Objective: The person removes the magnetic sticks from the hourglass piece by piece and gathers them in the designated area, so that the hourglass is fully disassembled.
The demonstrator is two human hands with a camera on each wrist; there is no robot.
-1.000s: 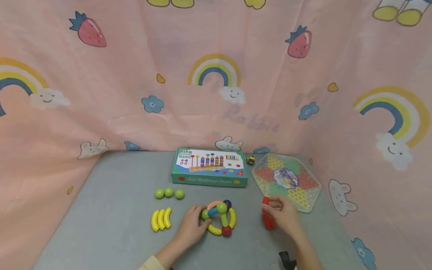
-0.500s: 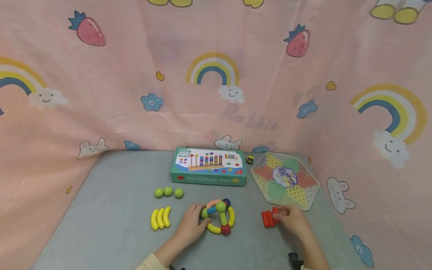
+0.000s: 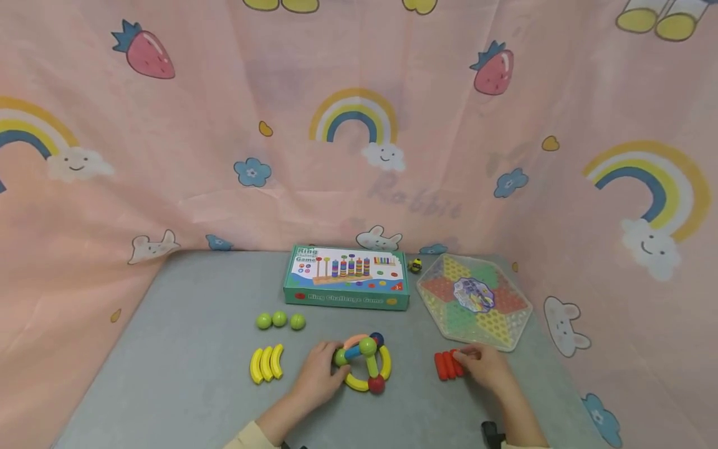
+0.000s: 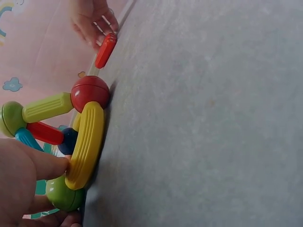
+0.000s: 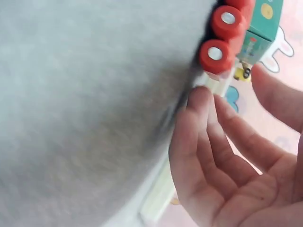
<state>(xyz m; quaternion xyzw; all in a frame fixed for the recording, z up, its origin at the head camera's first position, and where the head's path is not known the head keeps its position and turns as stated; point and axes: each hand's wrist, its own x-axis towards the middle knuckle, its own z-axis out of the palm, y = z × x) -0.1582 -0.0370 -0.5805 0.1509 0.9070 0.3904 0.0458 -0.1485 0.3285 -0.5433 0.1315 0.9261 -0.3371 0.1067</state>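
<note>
My left hand (image 3: 318, 377) grips a ball-and-stick building toy (image 3: 367, 348) at its lower left corner. In the left wrist view, the thumb lies against a yellow curved stick (image 4: 86, 146) and fingers reach round a green ball (image 4: 64, 194). The frame joins green, red and dark blue balls with straight and curved sticks. My right hand (image 3: 487, 366) is beside three red sticks (image 3: 447, 365) lying side by side. Seen from the right wrist, its fingers are loosely bent with nothing between them, just short of the sticks' round ends with metal discs (image 5: 215, 53).
Three green balls (image 3: 279, 319) and three yellow curved sticks (image 3: 267, 363) lie at the left. Behind stand a green game box (image 3: 346, 299), a small bee figure (image 3: 415, 265) and a hexagonal board (image 3: 475, 296) near the grey table's (image 3: 191, 324) right side.
My right hand has set down a red stick at the right end of the row and let go of it. The left hand has stayed on the building toy.
</note>
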